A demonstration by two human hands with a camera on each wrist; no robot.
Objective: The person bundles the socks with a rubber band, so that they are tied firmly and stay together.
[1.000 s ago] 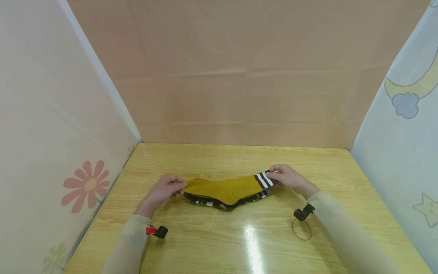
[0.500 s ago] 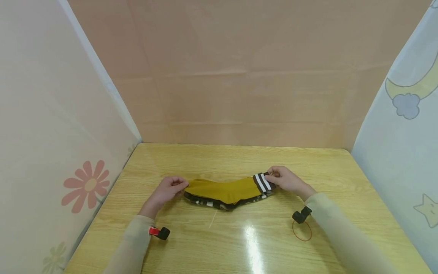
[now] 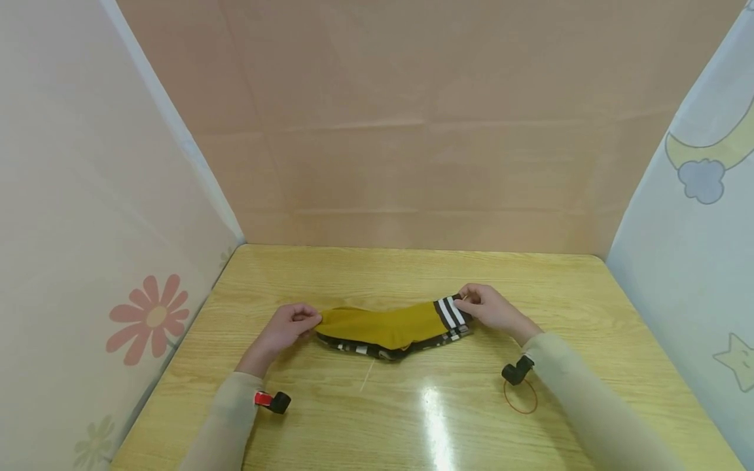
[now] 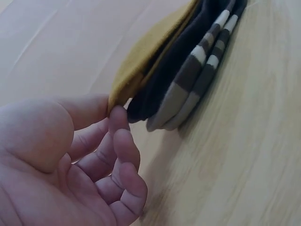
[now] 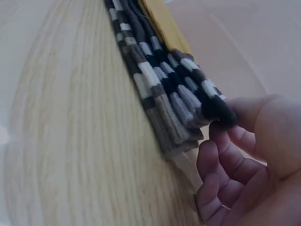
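Note:
A mustard-yellow sock (image 3: 383, 325) with a dark, white-striped cuff lies stretched sideways on top of a stack of darker socks. At its toe, my left hand (image 3: 290, 327) pinches the yellow cloth between thumb and forefinger. My right hand (image 3: 491, 307) pinches the striped cuff at the other end. In the left wrist view, a black sock (image 4: 162, 84) and brown-and-white striped socks (image 4: 188, 80) sit layered beneath the yellow one. The right wrist view shows the stacked cuffs, with the striped socks (image 5: 160, 108) lowest, against the wood.
The socks lie on a light wooden table (image 3: 330, 418). A thin red rubber band (image 3: 521, 397) rests near my right wrist. Behind the table stands a tan backdrop (image 3: 412, 163), with printed cloth walls on the left and right.
My right hand has shifted slightly left, bringing the yellow cuff over the cuffs underneath. The left hand stays almost in place at the toe.

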